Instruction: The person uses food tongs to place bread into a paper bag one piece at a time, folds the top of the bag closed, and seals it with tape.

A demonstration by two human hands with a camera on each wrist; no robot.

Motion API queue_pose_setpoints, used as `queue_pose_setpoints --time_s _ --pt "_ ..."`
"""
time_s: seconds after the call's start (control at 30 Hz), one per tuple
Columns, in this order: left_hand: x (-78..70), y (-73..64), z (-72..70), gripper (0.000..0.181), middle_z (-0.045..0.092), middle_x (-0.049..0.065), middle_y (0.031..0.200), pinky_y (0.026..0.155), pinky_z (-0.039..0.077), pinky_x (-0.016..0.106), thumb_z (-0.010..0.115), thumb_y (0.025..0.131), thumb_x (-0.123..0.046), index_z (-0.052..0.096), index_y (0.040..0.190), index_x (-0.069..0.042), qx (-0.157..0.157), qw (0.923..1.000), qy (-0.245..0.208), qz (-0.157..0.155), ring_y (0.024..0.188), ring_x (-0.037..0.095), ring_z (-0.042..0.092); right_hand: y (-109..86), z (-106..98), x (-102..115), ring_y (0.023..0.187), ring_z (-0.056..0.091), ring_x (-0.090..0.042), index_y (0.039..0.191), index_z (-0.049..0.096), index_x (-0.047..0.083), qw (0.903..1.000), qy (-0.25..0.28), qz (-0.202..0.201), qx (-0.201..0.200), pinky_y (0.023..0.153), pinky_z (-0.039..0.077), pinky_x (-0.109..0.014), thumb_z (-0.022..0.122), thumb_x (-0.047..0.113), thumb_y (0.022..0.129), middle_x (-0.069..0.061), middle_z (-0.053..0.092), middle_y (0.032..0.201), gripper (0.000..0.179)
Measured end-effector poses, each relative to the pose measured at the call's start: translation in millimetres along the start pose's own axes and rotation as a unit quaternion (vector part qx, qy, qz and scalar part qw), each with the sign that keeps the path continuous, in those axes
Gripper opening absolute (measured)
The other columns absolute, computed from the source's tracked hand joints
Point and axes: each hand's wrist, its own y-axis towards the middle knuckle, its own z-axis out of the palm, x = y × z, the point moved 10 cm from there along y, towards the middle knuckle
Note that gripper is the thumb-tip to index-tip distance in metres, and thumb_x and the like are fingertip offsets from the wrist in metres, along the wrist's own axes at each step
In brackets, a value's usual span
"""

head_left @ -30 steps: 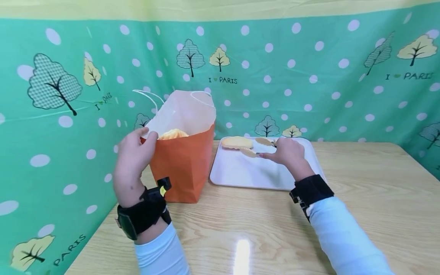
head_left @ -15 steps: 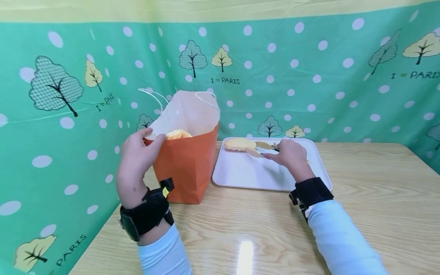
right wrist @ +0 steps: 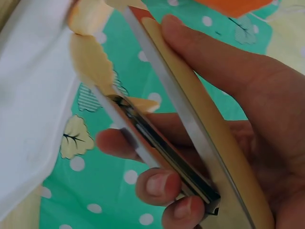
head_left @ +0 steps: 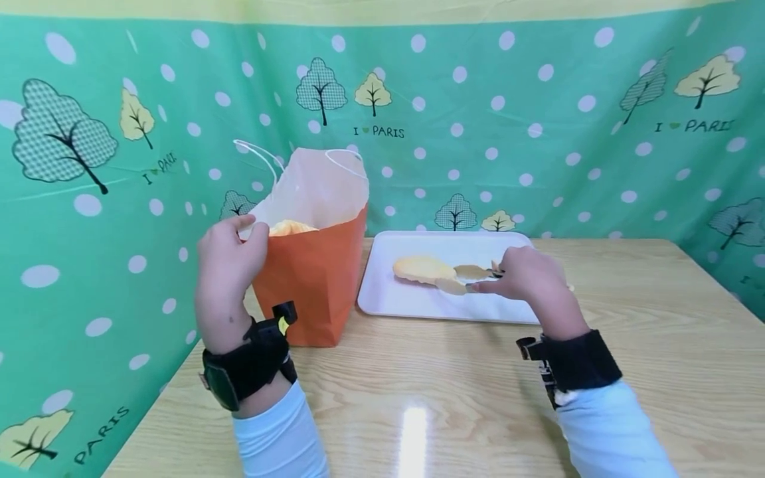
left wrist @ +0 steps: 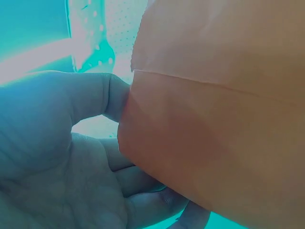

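Observation:
At the left, my left hand (head_left: 227, 265) pinches the near-left rim of an orange paper bag (head_left: 311, 279) between thumb and fingers. In the left wrist view the thumb lies on one face of the bag (left wrist: 200, 129), with the other fingers behind it. A piece of bread (head_left: 291, 228) shows inside the bag's mouth. Over the tray, my right hand (head_left: 534, 282) grips a pair of tongs (right wrist: 205, 124). Their pale, leaf-shaped tips close on the right end of an oblong bread roll (head_left: 421, 269), which overlaps the tray in the head view.
A white tray (head_left: 388, 302) lies on the wooden table (head_left: 478, 398), right of the bag. Two thin white handles (head_left: 259, 151) stand up from the bag. A green dotted cloth (head_left: 526, 146) hangs behind and along the left side.
The tongs have closed on the bread roll, and my right hand has drawn it toward me and to the right, off its spot near the tray's back edge. My left hand still holds the bag.

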Motion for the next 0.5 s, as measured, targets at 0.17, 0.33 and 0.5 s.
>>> queue_pose_setpoints --time_s 0.17,0.33,0.5 --pt "0.8 1.5 -0.3 0.054 0.03 0.003 0.055 0.045 0.032 0.032 0.029 0.096 -0.032 0.037 0.142 -0.006 -0.003 1.0 0.005 -0.003 0.043 0.022 0.033 -15.9 -5 3 0.047 0.02 -0.011 0.05 0.026 0.018 0.9975 0.033 -0.044 0.043 0.045 0.017 -0.027 0.063 0.062 0.072 0.005 0.019 0.052 0.062" --pt "0.5 3.3 0.7 0.055 0.03 0.003 0.054 0.045 0.032 0.032 0.03 0.095 -0.033 0.037 0.142 -0.005 -0.003 1.0 0.006 0.001 0.042 0.022 0.033 -25.4 -13 3 0.044 0.021 -0.01 0.048 0.03 0.019 0.9933 0.063 -0.075 0.06 0.044 0.018 -0.026 0.062 0.061 0.075 0.006 0.019 0.05 0.06" --pt "-0.6 5.4 1.0 0.055 0.033 0.005 0.058 0.047 0.033 0.033 0.031 0.095 -0.033 0.037 0.142 -0.005 -0.005 1.0 0.005 0.004 0.046 0.024 0.036 -25.6 -24 8 0.047 0.023 -0.011 0.052 0.027 0.017 0.9974 0.018 -0.069 -0.014 0.044 0.018 -0.027 0.063 0.07 0.065 0.005 0.021 0.054 0.065"
